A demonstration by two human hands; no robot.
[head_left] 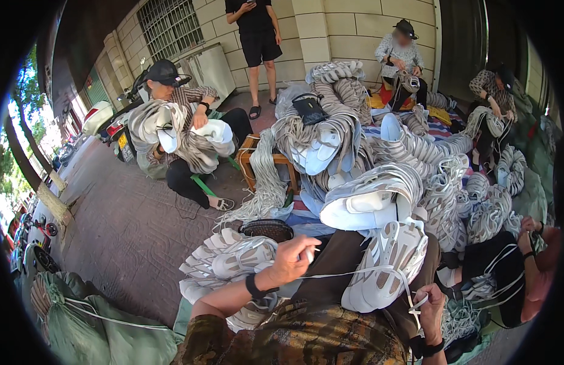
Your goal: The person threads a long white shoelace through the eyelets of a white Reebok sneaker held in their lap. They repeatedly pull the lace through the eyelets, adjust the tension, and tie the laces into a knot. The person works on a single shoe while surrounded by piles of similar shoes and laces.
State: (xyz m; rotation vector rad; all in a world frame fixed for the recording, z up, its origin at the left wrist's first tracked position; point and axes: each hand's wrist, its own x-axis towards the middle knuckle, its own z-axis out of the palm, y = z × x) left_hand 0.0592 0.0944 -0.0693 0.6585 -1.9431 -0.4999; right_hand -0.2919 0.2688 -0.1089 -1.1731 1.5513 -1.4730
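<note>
Heaped shoe uppers (379, 194) crowd the lap's front and right. Bare paving (130, 231) lies open on the left, past the green sack (105, 334).

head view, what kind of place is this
Probably an outdoor pavement workspace for hand-lacing shoe parts: a big heap of white shoe uppers, brick paving, and a beige block wall behind seated workers.

head: worn fisheye | faces down-forward | close over lap (330, 267)

wooden stool (276, 159), green sack (81, 322) — parked scooters (35, 243)
</note>
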